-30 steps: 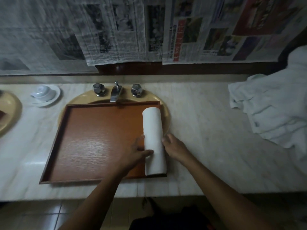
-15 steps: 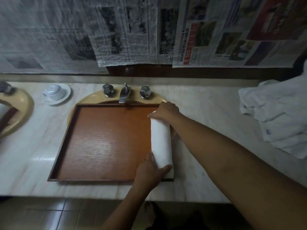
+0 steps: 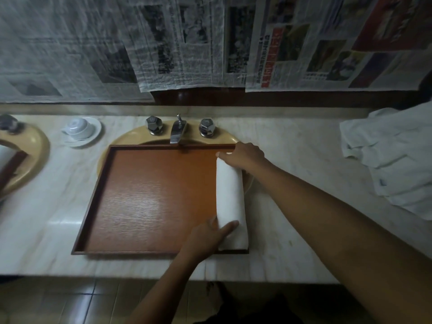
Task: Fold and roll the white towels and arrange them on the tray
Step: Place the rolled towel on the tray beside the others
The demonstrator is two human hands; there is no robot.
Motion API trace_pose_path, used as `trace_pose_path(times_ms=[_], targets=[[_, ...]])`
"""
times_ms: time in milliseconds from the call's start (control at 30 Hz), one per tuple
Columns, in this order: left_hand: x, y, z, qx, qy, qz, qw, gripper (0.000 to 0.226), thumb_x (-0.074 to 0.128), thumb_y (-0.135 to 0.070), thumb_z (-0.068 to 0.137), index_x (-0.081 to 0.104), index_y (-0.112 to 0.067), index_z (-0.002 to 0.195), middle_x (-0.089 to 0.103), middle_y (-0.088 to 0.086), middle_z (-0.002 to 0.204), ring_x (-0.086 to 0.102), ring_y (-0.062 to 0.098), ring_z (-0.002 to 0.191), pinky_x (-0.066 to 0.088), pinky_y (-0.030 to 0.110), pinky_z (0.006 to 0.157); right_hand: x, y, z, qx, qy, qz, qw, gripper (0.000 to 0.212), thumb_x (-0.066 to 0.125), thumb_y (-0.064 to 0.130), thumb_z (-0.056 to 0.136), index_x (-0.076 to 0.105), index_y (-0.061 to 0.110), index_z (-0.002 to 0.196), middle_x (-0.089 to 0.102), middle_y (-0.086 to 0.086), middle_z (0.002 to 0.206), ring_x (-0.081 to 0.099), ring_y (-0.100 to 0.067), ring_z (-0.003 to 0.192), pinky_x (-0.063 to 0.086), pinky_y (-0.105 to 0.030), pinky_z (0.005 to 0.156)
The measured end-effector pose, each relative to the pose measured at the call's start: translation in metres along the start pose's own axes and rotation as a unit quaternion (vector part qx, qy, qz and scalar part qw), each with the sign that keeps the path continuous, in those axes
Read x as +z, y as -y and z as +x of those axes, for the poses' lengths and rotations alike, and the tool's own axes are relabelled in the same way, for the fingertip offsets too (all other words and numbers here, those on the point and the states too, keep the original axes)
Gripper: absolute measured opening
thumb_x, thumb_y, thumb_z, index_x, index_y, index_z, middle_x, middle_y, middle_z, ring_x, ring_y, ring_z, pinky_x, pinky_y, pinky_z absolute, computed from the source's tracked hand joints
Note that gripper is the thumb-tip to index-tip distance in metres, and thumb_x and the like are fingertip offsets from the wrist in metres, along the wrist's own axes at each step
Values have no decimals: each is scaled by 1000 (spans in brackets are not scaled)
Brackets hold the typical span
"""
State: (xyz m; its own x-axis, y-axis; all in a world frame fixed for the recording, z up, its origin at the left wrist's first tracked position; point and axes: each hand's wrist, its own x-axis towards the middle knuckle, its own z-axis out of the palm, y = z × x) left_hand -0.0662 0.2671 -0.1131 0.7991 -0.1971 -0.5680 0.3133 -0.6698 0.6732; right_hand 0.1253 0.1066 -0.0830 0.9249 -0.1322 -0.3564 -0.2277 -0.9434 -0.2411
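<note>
A rolled white towel [image 3: 230, 197] lies lengthwise along the right side of a brown wooden tray [image 3: 149, 199] that rests over a yellow sink. My left hand [image 3: 210, 237] holds the roll's near end, thumb laid across it. At the far end, my right hand [image 3: 244, 155] grips the roll, its fingers curled over the top. A heap of loose white towels [image 3: 392, 157] lies on the counter at the right.
A chrome faucet [image 3: 178, 129] with two knobs stands just behind the tray. An upturned white cup on a saucer [image 3: 80, 129] sits at the back left. A second yellow sink [image 3: 25, 155] shows at the left edge. Newspaper covers the wall.
My right hand has moved from beside the roll's near part up to its far end. My left hand slid down to the near end. The roll stays at the tray's right side.
</note>
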Motion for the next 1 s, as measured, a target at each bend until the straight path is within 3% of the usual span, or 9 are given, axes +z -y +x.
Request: trace_pose_path(times_ms=[100,167,233,300,467,667,800,900,1000], targets=[[-12,0,2,20,-11,-8,1000,36,45,-59,103,52,-31,124,63,-9,109,54,-5,85,41,13,67,-1,-25,-14,-2,-16,38,999,79,36,84,84,63,19,119,68,-2,105,67,-26,92,57,-41,83],[-24,-1,4,32,-39,-9,999,42,47,-56,103,52,-28,133,59,-12,101,54,-2,85,44,16,69,-2,-50,-27,0,-17,62,998,66,36,74,93,62,18,116,68,-3,105,65,-26,91,57,-41,83],[-35,-2,10,54,-87,21,995,53,51,-58,101,51,-22,140,60,-9,103,59,5,88,53,25,77,-3,-77,-42,12,-21,94,995,51,43,64,97,61,20,115,68,-5,114,64,-28,99,54,-40,88],[-43,-10,15,78,-121,32,989,49,55,-51,101,53,-20,140,63,-7,106,61,4,87,52,23,74,-4,-101,-60,25,-36,122,992,38,52,56,97,64,23,113,68,-2,119,63,-28,107,52,-37,90],[-50,-47,25,168,-166,40,971,34,64,-35,99,62,-24,131,68,-5,107,65,8,94,48,17,71,-9,-150,-106,23,-114,205,972,17,68,37,93,70,27,106,73,7,103,67,-18,103,49,-31,90],[-27,-122,36,242,-164,13,956,19,66,-29,93,71,-27,110,70,-13,97,68,4,89,54,28,78,-37,-210,-147,21,-190,255,948,13,68,30,94,70,28,107,70,11,102,64,-7,88,46,-25,82],[6,-175,45,280,-154,27,947,18,66,-21,98,72,-27,114,71,-16,97,65,-6,88,48,9,72,-58,-259,-161,17,-260,271,927,13,69,26,93,71,27,106,70,11,101,64,-7,86,51,-28,81],[39,-218,55,305,-156,31,939,18,64,-23,99,72,-31,113,71,-19,101,64,-8,91,54,19,75,-79,-306,-165,12,-313,264,912,13,70,24,92,71,25,105,69,12,100,65,-8,88,55,-32,82],[75,-264,65,322,-150,24,935,17,64,-23,98,71,-36,107,71,-22,97,65,-8,88,50,10,72,-106,-359,-160,17,-352,249,902,17,72,19,90,70,24,106,69,7,104,64,-13,93,55,-35,83]])
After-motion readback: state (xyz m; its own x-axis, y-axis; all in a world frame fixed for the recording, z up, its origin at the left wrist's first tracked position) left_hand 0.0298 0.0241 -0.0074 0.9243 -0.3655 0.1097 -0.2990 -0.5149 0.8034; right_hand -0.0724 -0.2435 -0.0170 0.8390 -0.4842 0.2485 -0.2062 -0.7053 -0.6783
